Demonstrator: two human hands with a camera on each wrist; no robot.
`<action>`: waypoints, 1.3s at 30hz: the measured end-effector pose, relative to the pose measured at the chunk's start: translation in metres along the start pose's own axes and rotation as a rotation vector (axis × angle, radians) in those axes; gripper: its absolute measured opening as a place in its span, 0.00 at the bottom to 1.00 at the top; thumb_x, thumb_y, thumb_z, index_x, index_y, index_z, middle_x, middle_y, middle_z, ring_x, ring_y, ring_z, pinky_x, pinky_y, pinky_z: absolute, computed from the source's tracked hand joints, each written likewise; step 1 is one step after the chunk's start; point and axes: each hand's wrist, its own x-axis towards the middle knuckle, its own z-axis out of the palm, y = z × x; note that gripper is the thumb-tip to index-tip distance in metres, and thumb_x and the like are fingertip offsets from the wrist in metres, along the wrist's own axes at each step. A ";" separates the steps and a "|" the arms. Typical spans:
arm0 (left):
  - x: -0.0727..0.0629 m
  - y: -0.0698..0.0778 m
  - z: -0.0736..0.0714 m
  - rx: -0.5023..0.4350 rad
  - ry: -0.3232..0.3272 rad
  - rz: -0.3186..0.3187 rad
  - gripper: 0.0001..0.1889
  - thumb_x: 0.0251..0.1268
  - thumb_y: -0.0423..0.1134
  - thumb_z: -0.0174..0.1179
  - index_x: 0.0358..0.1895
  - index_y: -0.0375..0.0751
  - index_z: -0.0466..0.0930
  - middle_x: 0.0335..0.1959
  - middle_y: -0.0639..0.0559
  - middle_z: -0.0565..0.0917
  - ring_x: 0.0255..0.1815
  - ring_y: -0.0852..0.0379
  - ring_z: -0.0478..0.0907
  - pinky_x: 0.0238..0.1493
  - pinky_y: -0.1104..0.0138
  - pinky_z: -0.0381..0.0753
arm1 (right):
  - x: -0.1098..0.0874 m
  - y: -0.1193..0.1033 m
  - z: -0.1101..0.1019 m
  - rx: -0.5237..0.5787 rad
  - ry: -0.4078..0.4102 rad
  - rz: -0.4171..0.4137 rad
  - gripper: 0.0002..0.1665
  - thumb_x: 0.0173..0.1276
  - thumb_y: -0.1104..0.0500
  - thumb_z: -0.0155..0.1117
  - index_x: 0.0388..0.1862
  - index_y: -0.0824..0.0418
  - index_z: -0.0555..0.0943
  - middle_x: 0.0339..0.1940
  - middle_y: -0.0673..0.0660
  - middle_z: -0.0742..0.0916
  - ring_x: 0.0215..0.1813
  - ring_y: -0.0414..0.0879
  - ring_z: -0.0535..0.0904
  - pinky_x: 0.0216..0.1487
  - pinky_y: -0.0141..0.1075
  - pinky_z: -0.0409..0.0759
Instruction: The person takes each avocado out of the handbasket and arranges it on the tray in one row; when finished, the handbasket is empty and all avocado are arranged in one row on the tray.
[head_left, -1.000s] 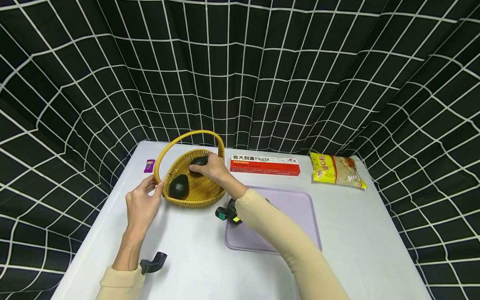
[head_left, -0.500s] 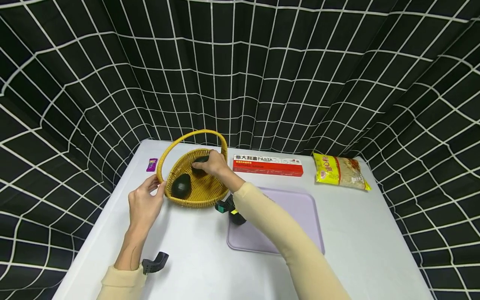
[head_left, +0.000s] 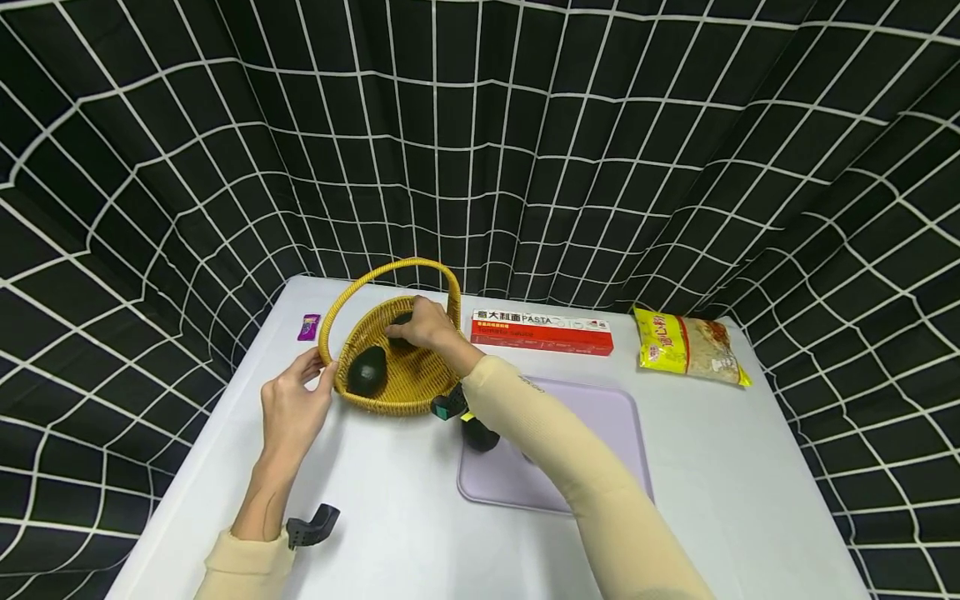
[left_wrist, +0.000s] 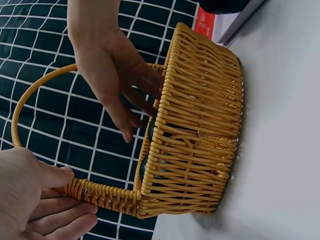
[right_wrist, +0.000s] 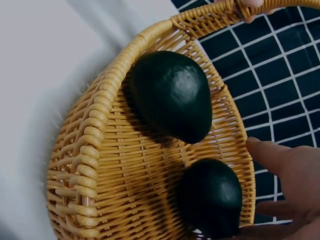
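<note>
A yellow wicker basket (head_left: pixel 405 398) with a tall arched handle stands at the left of the table. Two dark green avocados lie inside: one avocado (right_wrist: pixel 172 95) at the left side, the other avocado (right_wrist: pixel 212 197) at the back. My left hand (head_left: pixel 296 408) pinches the foot of the handle (left_wrist: pixel 100 195) between thumb and fingers. Reaching over the rim from the right, my right hand (head_left: pixel 435 329) is beside the back avocado. Its thumb stands apart from that fruit in the right wrist view, while the fingers extend loosely close to it.
Under my right wrist, a dark rounded object (head_left: pixel 480 435) sits on a lilac tray (head_left: pixel 600 425). Behind the tray lies a red and white pasta box (head_left: pixel 542 333). A yellow food bag (head_left: pixel 690 346) is at the back right, a small purple packet (head_left: pixel 308 327) left of the basket.
My right hand has lowered the back avocado into the basket, and its thumb now stands away from it. The left hand keeps its hold on the handle. The head view has shifted slightly.
</note>
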 end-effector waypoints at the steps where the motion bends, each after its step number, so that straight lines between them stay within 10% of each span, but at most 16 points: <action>1: 0.000 0.000 0.000 -0.001 0.001 0.001 0.17 0.67 0.31 0.69 0.57 0.27 0.85 0.47 0.31 0.90 0.47 0.34 0.90 0.59 0.42 0.84 | 0.001 0.000 0.001 -0.007 -0.001 -0.007 0.43 0.70 0.43 0.73 0.75 0.65 0.71 0.68 0.63 0.82 0.69 0.54 0.78 0.71 0.43 0.78; 25: 0.000 0.000 0.000 -0.008 0.010 0.022 0.17 0.67 0.30 0.70 0.56 0.27 0.85 0.46 0.31 0.90 0.47 0.34 0.90 0.59 0.42 0.84 | 0.006 0.020 0.016 -0.057 -0.168 -0.163 0.40 0.68 0.51 0.77 0.73 0.59 0.70 0.64 0.61 0.82 0.62 0.51 0.80 0.63 0.40 0.83; 39: 0.000 0.000 0.001 -0.013 0.025 0.035 0.17 0.66 0.30 0.70 0.55 0.26 0.85 0.45 0.31 0.90 0.46 0.33 0.90 0.55 0.43 0.86 | -0.004 0.026 0.023 -0.085 -0.088 -0.217 0.35 0.65 0.52 0.80 0.66 0.59 0.75 0.61 0.58 0.84 0.61 0.49 0.81 0.64 0.40 0.83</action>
